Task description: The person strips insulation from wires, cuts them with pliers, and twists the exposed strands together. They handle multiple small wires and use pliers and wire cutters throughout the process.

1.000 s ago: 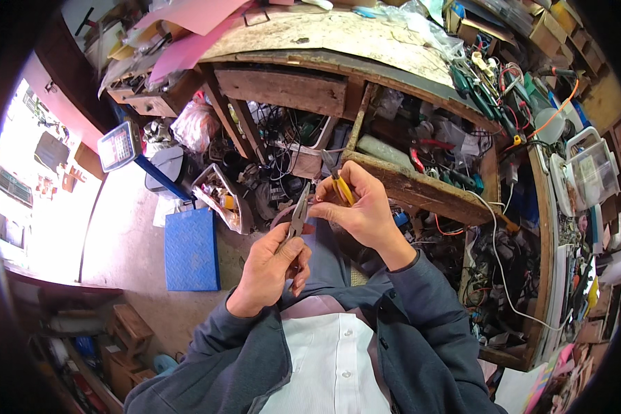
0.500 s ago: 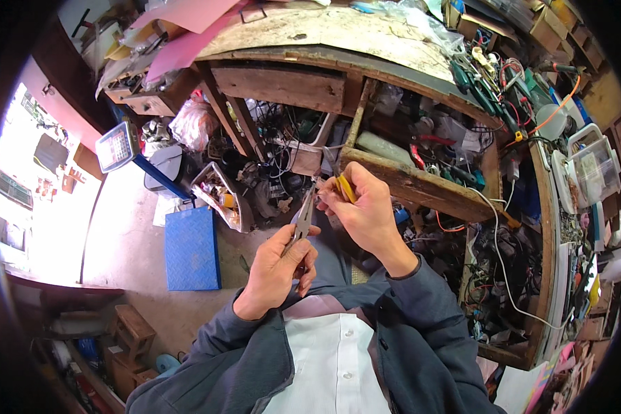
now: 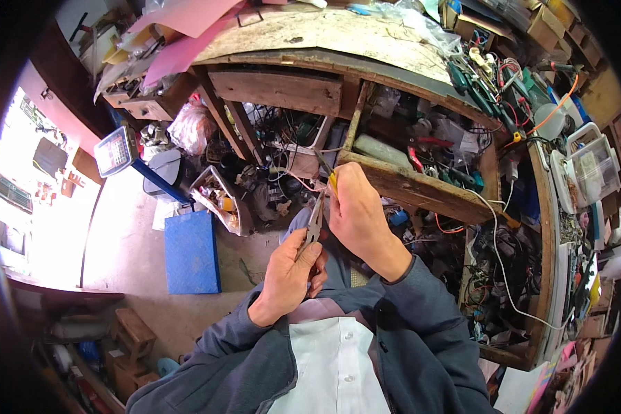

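My left hand (image 3: 288,277) is closed around a pair of long-nose pliers (image 3: 313,230), whose jaws point up and away from me. Just right of the jaw tips, my right hand (image 3: 361,210) is closed on a yellow-handled tool (image 3: 333,181). A thin dark end of that tool sticks out beyond the fist toward the open drawer; the rest is hidden by the fingers. A thin pale wire (image 3: 298,178) runs from the left to the pliers' tips. Whether the jaws grip it is too small to tell. Both hands are in front of my lap.
Ahead stands a wooden workbench (image 3: 276,38), its cluttered drawer (image 3: 407,181) pulled out at the right. Pliers and cables (image 3: 493,90) crowd the bench's right end. To the left are a waste bin (image 3: 231,207), a blue flat box (image 3: 191,252) and a scale (image 3: 117,152).
My right hand has turned over, its back now toward me, and the tool's dark end now points up. The left hand and pliers shifted slightly right. The pale wire shows more plainly.
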The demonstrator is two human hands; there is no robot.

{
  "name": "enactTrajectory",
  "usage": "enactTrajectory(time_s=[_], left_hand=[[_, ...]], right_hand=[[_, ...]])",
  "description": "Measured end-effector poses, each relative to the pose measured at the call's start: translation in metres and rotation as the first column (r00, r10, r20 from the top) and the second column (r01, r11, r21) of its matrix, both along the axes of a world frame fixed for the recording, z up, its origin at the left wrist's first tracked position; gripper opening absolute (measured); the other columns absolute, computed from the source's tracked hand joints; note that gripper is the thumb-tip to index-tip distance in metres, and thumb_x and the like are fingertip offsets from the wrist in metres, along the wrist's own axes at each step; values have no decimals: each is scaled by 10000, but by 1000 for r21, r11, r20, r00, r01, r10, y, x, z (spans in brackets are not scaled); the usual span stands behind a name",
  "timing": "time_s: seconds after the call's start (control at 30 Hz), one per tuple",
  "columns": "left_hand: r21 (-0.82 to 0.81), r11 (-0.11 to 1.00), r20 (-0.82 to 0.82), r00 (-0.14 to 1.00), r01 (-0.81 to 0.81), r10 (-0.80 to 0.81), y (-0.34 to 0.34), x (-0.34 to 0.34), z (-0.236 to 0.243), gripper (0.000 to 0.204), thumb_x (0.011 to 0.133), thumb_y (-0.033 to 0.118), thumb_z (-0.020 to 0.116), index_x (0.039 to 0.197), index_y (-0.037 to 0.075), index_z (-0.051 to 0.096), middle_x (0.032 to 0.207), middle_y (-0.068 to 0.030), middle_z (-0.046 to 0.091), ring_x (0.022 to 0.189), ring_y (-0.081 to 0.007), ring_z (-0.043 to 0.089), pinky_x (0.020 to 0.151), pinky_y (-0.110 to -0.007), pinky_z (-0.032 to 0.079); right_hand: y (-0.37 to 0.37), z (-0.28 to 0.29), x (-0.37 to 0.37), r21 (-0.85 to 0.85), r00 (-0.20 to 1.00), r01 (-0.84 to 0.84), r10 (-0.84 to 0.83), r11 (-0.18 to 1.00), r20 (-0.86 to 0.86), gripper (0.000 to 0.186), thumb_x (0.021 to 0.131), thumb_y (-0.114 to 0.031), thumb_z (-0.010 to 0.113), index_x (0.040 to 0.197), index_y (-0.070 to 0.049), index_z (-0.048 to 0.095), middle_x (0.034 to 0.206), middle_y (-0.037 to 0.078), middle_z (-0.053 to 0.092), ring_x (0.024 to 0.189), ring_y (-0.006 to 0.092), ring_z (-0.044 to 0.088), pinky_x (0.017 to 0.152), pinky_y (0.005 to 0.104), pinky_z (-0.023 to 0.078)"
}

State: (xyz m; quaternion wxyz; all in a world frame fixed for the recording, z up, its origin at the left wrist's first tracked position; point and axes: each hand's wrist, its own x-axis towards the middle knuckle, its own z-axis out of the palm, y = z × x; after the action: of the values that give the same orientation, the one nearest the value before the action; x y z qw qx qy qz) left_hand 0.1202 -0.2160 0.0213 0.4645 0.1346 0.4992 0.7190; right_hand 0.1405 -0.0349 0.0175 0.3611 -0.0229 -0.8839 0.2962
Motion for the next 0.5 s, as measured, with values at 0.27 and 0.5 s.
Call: enactTrajectory(time_s=[0.27, 0.5], left_hand=[[-22, 1000, -6, 1000, 15, -15, 4, -1, 6, 138, 1080, 168, 466, 1133, 42, 480, 803, -42, 502, 547, -103, 462, 436, -249, 385], [-142, 988, -150, 985, 59, -81, -5, 7, 24, 244, 1064, 122, 476, 1277, 7, 508, 769, -48, 533, 537, -108, 483, 459, -255, 397]], right_hand=[[5, 8, -3, 92, 997, 44, -38, 995, -61, 391, 728, 127, 599, 1090, 57, 469, 977, 240, 517, 891, 450, 547, 766, 472, 490], [22, 15, -9, 301, 986, 140, -105, 943, -127, 196, 756, 68, 581, 932, 37, 500, 874, 205, 517, 849, 396, 550, 738, 458, 495]])
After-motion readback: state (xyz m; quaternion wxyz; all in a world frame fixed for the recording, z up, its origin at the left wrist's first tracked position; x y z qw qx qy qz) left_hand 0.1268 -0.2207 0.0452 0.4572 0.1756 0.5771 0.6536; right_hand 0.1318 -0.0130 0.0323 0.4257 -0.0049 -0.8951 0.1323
